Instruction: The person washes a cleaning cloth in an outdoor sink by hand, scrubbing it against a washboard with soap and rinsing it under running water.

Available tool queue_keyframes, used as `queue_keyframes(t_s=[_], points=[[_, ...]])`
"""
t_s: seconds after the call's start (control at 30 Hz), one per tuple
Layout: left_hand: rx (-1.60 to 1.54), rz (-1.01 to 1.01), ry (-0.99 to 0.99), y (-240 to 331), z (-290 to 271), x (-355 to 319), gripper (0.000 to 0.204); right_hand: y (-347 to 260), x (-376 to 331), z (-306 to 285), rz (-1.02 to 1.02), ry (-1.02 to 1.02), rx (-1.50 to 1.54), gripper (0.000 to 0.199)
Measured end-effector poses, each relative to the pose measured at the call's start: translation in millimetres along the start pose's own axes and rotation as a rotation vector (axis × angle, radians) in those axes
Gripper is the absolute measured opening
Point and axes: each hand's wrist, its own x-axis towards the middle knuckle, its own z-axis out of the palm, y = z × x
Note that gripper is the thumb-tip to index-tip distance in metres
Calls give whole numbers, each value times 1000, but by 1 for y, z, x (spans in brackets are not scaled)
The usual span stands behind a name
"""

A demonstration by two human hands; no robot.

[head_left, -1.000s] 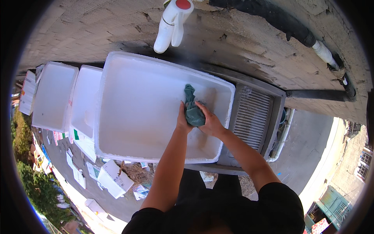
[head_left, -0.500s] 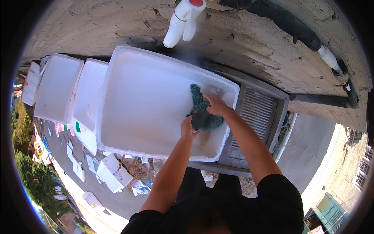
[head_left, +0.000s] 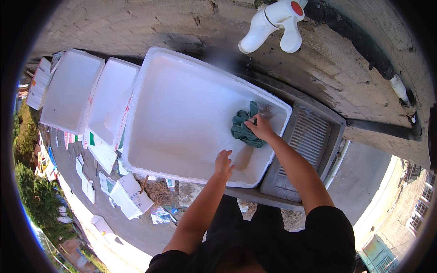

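A bunched dark green cloth (head_left: 244, 129) lies at the right end of a large white foam box (head_left: 182, 104). My right hand (head_left: 261, 128) is closed on the cloth from its right side. Nearer to me, my left hand (head_left: 224, 164) hangs over the near part of the box, apart from the cloth, with its fingers spread and nothing in them. Brownish murky water (head_left: 245, 158) shows in the box's near right corner. Above the box's far edge, a white tap (head_left: 268, 25) with a red cap sticks out from the wall.
A grey ribbed stone washboard sink (head_left: 314, 127) stands against the box's right side. More white foam boxes (head_left: 73, 95) line up at the left. A rough wall (head_left: 159, 25) with a black pipe (head_left: 355, 41) runs behind. Scattered foam pieces and litter (head_left: 132, 195) lie on the ground.
My left hand has let go of the cloth and moved toward me. The cloth is now more bunched under my right hand. The view has shifted, so the tap appears further right.
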Motion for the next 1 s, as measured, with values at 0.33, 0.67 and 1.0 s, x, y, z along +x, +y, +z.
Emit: queue_keyframes(t_s=[0.33,0.67,1.0], points=[[-120,-169,114,-2,12,15,66,0,-22,40,-169,-249,-669,95],[-103,-127,68,-20,3,22,50,-43,-63,-30,30,-391,-589,76],[-203,-174,83,-17,10,7,62,-10,18,30,-68,-168,-244,68]])
